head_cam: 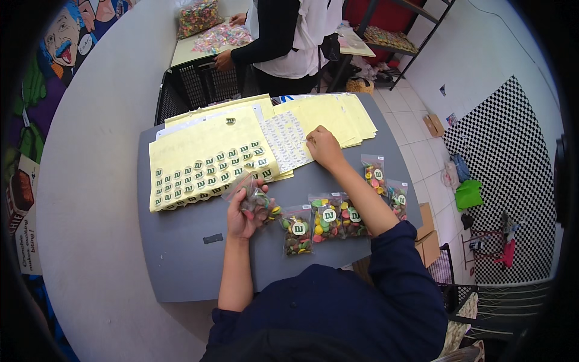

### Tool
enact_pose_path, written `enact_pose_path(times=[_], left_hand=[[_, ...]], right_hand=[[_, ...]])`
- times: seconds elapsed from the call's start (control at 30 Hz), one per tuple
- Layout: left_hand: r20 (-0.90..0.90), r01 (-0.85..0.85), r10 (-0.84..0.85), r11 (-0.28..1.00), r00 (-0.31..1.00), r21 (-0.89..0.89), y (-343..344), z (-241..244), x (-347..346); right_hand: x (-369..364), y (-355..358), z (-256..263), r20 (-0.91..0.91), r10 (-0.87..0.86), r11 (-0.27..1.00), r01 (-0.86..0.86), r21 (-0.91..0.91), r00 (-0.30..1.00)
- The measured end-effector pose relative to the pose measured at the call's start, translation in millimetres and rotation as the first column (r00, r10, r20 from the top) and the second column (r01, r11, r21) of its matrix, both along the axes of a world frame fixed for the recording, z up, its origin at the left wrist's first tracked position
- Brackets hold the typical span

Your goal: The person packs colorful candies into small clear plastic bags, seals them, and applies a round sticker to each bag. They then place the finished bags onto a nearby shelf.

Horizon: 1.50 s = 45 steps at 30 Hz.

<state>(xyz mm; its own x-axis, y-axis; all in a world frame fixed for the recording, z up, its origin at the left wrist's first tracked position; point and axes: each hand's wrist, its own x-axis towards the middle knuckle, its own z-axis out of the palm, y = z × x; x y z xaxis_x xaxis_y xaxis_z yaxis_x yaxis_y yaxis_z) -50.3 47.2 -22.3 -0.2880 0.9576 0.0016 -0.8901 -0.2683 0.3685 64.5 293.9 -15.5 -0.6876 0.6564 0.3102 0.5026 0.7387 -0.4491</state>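
My left hand (pixel 242 217) holds a clear zip bag (pixel 258 201) of colourful button-shaped sweets, tilted above the grey table. No round sticker shows on the part of this bag in view. My right hand (pixel 323 147) has its fingers bent at the right side of a white sheet of small printed labels (pixel 285 140); whether a label is between the fingertips is hidden. Left of that sheet lies a yellow backing sheet (pixel 199 140) with rows of round green-and-white stickers. Several filled bags with round stickers and small top labels, such as this bag (pixel 297 231), lie near my right forearm.
More yellow sheets (pixel 325 113) cover the back of the grey table (pixel 181 253). Beyond it stands a black plastic crate (pixel 199 81). A person (pixel 280 40) works at a white table with wrapped sweets (pixel 224 37) and a large filled bag (pixel 197 18). Cardboard boxes (pixel 427 246) stand at right.
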Motion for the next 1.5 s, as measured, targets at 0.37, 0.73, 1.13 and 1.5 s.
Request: enact_pose_path(times=[0.37, 0.73, 1.13, 1.5], left_hand=[[0.057, 0.046, -0.047, 0.999, 0.997, 0.029, 1, 1, 1], [0.039, -0.002, 0.003, 1.000, 0.999, -0.012, 0, 3, 3], [0.040, 0.054, -0.054, 0.999, 0.998, -0.004, -2, -1, -1], [0.039, 0.079, -0.079, 0.997, 0.996, -0.002, -3, -2, -2]], right_hand=[[-13, 8, -9, 0.110, -0.004, 0.989, -0.013, 0.147, 0.994], [-14, -2, -9, 0.236, -0.042, 0.962, -0.025, 0.271, 0.971], [-17, -9, -3, 0.283, -0.065, 0.973, -0.002, 0.232, 0.957], [-18, -10, 4, 0.309, -0.093, 0.992, 0.061, 0.111, 0.946]])
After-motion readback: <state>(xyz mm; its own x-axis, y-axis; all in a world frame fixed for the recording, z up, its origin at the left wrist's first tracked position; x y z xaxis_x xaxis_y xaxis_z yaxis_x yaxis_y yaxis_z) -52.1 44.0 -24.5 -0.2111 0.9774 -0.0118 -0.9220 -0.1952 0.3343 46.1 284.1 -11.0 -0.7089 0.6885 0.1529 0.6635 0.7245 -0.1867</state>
